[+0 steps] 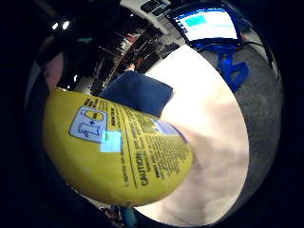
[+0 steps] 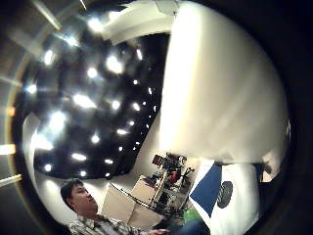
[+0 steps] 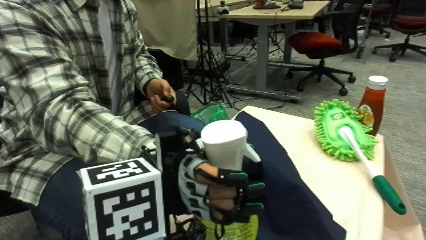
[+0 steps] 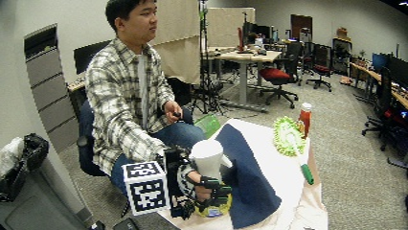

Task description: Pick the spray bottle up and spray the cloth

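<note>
The gloved right hand [image 3: 223, 192] is gripping the spray bottle [image 3: 225, 145] upright, fingers curling around its neck below the white head, lifting it beside the near edge of the table [image 3: 333, 185], just beside the dark blue cloth [image 3: 286, 195] lying there

You grip a spray bottle [image 3: 226, 165] of smooth plastic, its white head matt and its yellow body [image 1: 114, 152] glossy under a printed paper label. The navy cloth [image 3: 293, 200] looks soft and matt, lying on a smooth cream table cover [image 3: 333, 180]. The duster [image 3: 339, 127] is fluffy green microfibre; the ketchup bottle [image 3: 371, 102] shiny plastic.
</note>
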A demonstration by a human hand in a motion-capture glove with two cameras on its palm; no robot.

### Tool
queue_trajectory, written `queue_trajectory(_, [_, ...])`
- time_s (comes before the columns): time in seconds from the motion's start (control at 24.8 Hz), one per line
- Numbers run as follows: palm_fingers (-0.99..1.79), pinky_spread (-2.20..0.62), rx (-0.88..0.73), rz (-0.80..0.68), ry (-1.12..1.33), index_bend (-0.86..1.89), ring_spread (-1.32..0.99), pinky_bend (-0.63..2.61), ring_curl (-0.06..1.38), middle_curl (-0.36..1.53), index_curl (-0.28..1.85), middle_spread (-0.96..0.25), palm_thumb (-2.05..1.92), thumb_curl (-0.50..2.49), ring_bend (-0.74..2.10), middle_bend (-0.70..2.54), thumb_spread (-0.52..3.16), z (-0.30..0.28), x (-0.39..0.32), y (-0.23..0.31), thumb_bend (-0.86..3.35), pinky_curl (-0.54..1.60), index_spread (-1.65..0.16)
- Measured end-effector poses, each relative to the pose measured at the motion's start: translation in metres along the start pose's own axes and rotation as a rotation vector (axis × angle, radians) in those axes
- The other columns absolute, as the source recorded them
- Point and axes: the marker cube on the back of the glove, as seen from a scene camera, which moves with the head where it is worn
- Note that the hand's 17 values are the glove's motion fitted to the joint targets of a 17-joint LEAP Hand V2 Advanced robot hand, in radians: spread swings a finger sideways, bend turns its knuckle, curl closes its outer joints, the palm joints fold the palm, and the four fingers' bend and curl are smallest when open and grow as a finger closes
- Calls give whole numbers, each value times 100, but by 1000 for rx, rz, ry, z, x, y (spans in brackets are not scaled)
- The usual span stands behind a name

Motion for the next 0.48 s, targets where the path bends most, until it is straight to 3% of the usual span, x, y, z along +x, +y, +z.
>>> queue_trajectory(0.48, [114, 0, 17, -17, -13, 19, -15, 29, 37, 45, 30, -13, 110, 62, 54, 50, 57, 3, -1, -12, 6, 35, -27])
